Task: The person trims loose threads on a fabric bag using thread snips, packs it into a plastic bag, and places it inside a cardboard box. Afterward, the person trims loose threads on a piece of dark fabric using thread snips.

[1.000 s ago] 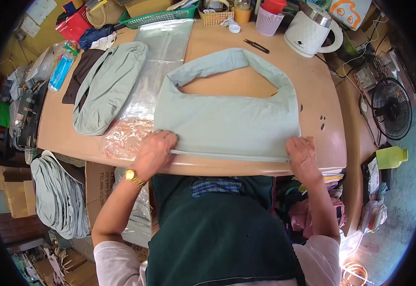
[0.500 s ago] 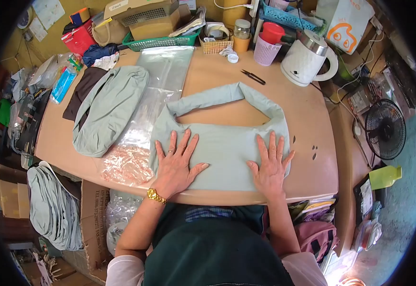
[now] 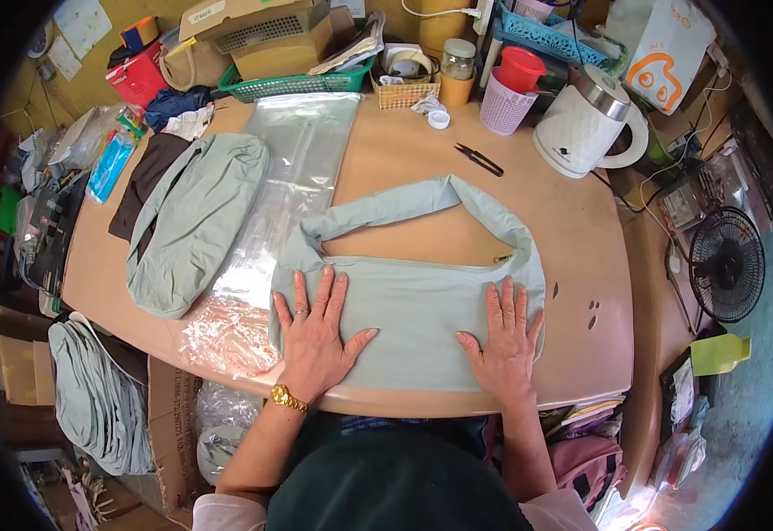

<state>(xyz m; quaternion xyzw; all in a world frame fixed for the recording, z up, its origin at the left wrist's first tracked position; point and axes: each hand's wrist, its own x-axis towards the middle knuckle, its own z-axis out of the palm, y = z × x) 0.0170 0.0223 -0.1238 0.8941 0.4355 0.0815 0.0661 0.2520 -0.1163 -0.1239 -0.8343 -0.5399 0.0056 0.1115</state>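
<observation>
The pale grey-green shoulder bag (image 3: 404,327) lies flat on the tan surface (image 3: 581,257), close to the front edge, its looped strap (image 3: 391,210) arched away from the person. The left hand (image 3: 317,341) rests palm down on the left part of the bag's body, fingers spread, gripping nothing; a gold wristwatch (image 3: 288,398) circles that wrist. The right hand (image 3: 506,342) lies the same way on the right part, flat with fingers extended and thumb pointing inward. A small zipper pull (image 3: 501,259) shows at the right end of the bag's opening. Left of the bag are clear plastic bags (image 3: 302,159), then a second grey-green bag (image 3: 200,217) partly over dark brown fabric (image 3: 141,181). Beyond the strap lie black thread snips (image 3: 479,160), near a white electric kettle (image 3: 577,128)
</observation>
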